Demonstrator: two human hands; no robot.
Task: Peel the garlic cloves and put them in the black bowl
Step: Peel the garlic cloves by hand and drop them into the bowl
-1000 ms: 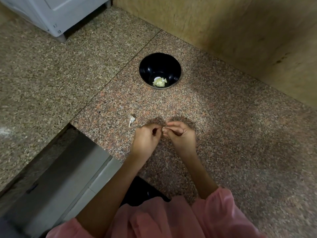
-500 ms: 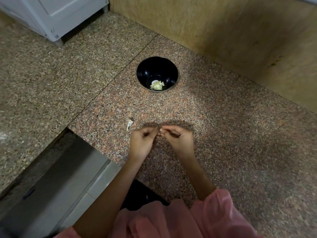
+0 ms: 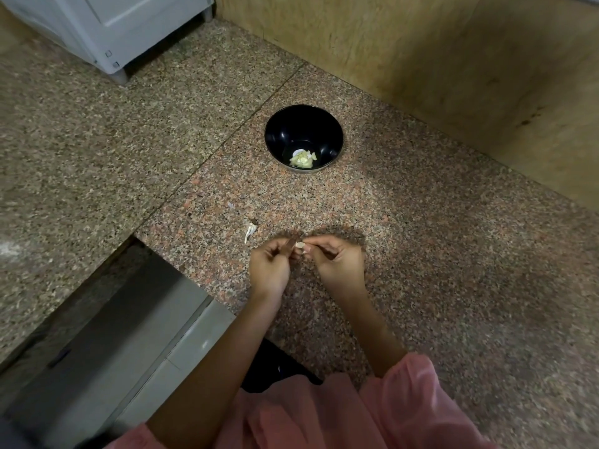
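Note:
A black bowl (image 3: 303, 124) stands on the granite counter, with pale peeled garlic cloves (image 3: 303, 159) lying at its bottom. Nearer to me, my left hand (image 3: 269, 267) and my right hand (image 3: 337, 264) meet fingertip to fingertip above the counter. Between them is a small pale garlic clove (image 3: 299, 245), pinched by the fingers of both hands. Most of the clove is hidden by the fingers.
A scrap of white garlic skin (image 3: 250, 232) lies on the counter just left of my hands, a smaller fleck (image 3: 230, 205) beyond it. A wooden wall (image 3: 453, 59) rises behind the bowl. A white appliance (image 3: 107, 24) stands at the far left. The counter edge drops at lower left.
My hands have stayed together over the same spot, with the fingers shifting slightly around the clove. The bowl has not moved on the counter.

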